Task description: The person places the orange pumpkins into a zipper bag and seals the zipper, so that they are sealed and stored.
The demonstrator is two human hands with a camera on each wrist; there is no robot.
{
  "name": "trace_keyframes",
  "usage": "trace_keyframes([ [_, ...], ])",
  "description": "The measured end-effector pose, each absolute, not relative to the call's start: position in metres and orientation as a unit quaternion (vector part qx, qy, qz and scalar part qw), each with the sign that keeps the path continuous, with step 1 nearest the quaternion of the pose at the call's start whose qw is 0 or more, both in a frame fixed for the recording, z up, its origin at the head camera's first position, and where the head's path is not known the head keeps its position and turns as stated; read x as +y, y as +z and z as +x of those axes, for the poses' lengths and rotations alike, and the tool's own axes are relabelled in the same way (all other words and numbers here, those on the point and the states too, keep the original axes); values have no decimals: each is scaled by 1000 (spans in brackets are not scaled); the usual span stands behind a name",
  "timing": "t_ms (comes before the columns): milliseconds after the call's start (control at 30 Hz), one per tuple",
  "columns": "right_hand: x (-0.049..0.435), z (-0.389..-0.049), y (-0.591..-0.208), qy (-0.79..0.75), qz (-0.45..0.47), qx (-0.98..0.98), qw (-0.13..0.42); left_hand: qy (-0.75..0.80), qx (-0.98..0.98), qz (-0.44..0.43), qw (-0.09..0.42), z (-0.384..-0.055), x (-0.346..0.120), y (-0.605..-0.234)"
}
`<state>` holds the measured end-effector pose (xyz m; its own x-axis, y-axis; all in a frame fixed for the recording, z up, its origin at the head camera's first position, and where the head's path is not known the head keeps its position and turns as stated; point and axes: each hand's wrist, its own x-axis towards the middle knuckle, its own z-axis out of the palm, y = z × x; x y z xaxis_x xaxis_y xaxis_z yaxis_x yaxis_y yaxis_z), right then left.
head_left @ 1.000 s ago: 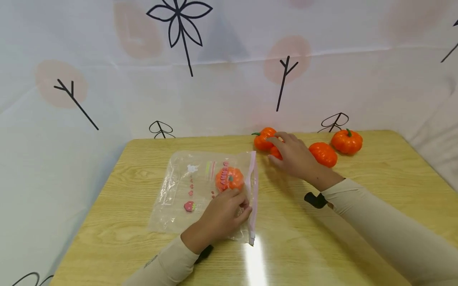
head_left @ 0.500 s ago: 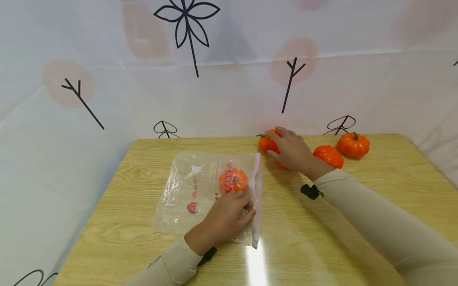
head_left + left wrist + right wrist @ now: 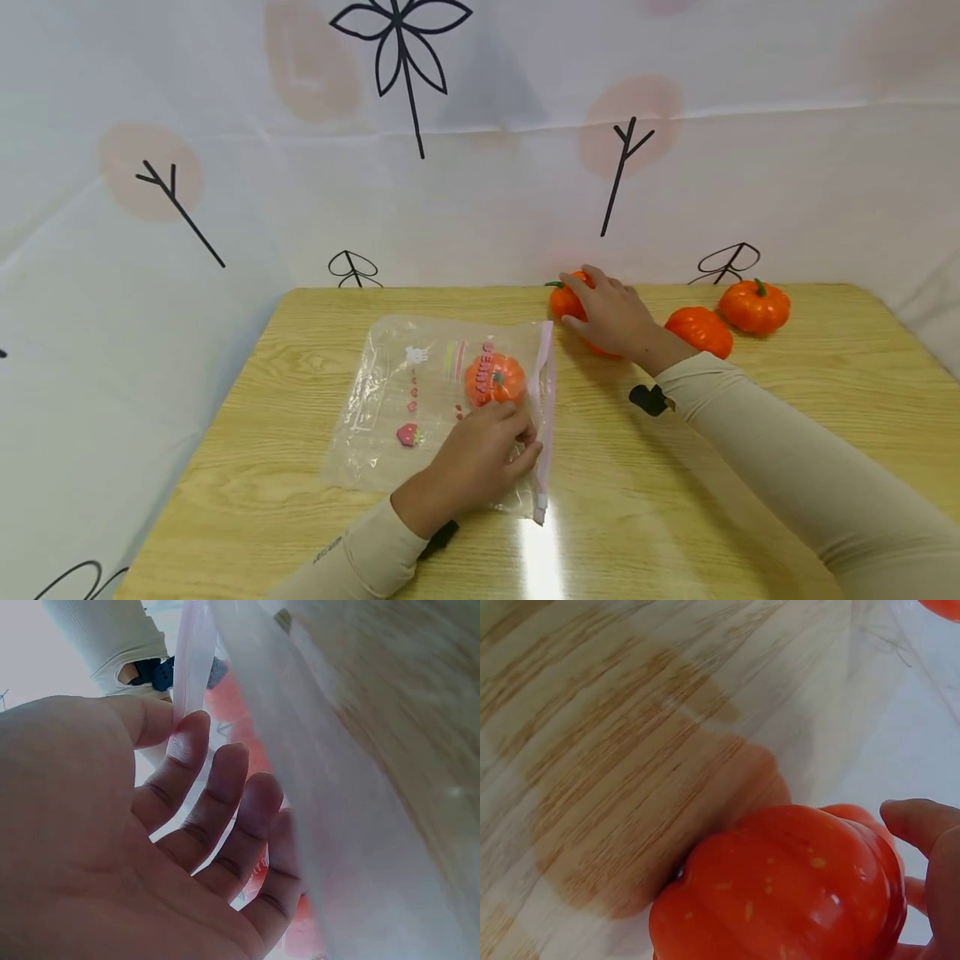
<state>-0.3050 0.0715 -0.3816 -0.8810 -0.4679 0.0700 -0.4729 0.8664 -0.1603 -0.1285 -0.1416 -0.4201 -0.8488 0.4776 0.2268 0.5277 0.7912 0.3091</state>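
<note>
A clear zip bag [image 3: 356,450] with printed strawberries and a pink strip lies flat on the table, an orange toy pumpkin [image 3: 501,377] inside it near the opening. My left hand [image 3: 483,454] rests over the bag and pinches the pink strip [image 3: 193,660] between thumb and forefinger. At the table's back, my right hand [image 3: 615,315] curls its fingers and thumb round an orange toy pumpkin [image 3: 567,305] with a green stem. Under that palm sits another toy pumpkin [image 3: 772,892], mostly hidden in the head view.
To the right of the right hand stand two more toy pumpkins [image 3: 701,331]. The wooden table [image 3: 247,433] ends at a white printed cloth [image 3: 495,208] hung behind it. Light glares near the front edge.
My right hand has moved left and back onto the stemmed pumpkin, uncovering less of the one under its palm. The left hand stays on the bag. The head view has shifted slightly.
</note>
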Motion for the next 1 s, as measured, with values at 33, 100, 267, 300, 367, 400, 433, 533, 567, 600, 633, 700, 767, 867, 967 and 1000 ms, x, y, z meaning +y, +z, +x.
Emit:
trace_keyframes([
  [33, 71, -305, -382, 87, 243, -966, 14, -183, -944, -267, 70, -129, -141, -420],
  [100, 71, -306, -383, 88, 242, -966, 14, -183, -944, -267, 69, -129, -141, -420],
  [267, 71, -307, -385, 91, 241, -966, 19, -184, -944, -266, 67, -129, -141, -419],
  [300, 71, -308, -385, 92, 241, -966, 21, -183, -944, -266, 68, -129, -141, -419],
  [367, 71, -308, -385, 94, 242, -965, 24, -181, -944, -266, 69, -129, -141, -419],
  [400, 71, -308, -385, 95, 244, -965, 25, -180, -944, -266, 69, -129, -141, -418],
  [433, 71, -309, -386, 96, 245, -964, 25, -179, -945, -266, 69, -129, -141, -418],
  [533, 71, -310, -387, 97, 250, -963, 27, -179, -945, -266, 68, -129, -141, -419],
  [567, 71, -309, -387, 98, 251, -963, 29, -179, -945, -266, 68, -129, -141, -419],
  [600, 71, -310, -388, 99, 252, -962, 31, -179, -945, -266, 67, -129, -141, -419],
  [633, 71, -309, -388, 100, 253, -962, 34, -180, -944, -267, 68, -129, -141, -419],
  [700, 71, -309, -388, 103, 254, -961, 40, -180, -944, -268, 69, -129, -141, -419],
  [767, 70, -307, -387, 107, 256, -960, 50, -180, -944, -268, 68, -129, -141, -419],
  [867, 70, -304, -386, 115, 260, -956, 73, -179, -944, -268, 68, -129, -141, -420],
  [967, 71, -301, -384, 123, 266, -951, 95, -177, -945, -267, 69, -129, -141, -420],
  [1000, 71, -300, -383, 127, 268, -950, 99, -177, -945, -267, 69, -129, -141, -420],
])
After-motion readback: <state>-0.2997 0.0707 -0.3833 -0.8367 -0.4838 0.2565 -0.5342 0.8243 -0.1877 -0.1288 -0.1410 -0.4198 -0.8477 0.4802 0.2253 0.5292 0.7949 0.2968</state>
